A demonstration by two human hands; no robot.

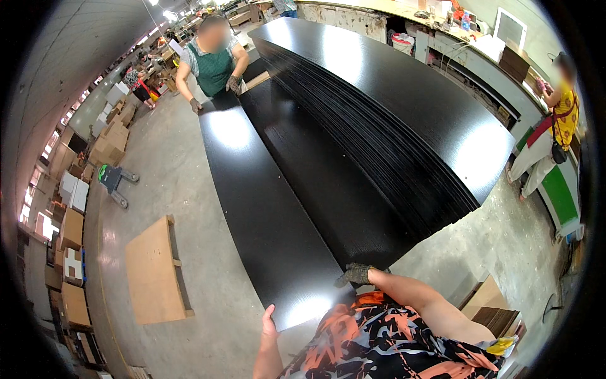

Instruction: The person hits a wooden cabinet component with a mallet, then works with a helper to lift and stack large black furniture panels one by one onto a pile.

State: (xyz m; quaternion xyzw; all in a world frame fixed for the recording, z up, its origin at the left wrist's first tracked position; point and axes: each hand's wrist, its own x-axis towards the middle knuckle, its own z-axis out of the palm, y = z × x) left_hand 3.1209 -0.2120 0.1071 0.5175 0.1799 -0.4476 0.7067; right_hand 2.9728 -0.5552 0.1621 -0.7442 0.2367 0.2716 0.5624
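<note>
The long black panel (pixel 252 189) is being carried flat between two people, and the weak point, as a judgement, is the near left corner. There the person's bare left hand (pixel 269 322) only cups the panel's edge from below, thumb up against the rim, fingers hidden beneath; whether they are curled tight cannot be told. A glossy board gripped that lightly could slide off the palm, drop its corner to the concrete floor (pixel 151 158), and chip or twist out of the co-worker's grip. The wooden pallet (pixel 154 278) lying just left of the carrying path is a trip hazard if the person steps sideways.

Further right, the gloved right hand (pixel 355 274) lies on top of the panel's near right corner, fingers folded down over the edge, close to the lower black stack (pixel 328 189). If the panel swings right it could scrape that stack or pinch the fingers against it. The tall pile of black panels (pixel 391 107) rises beyond it.

The panel runs away from both hands toward the co-worker (pixel 213 57) in a green apron, whose gloved hands hold the far end.
</note>
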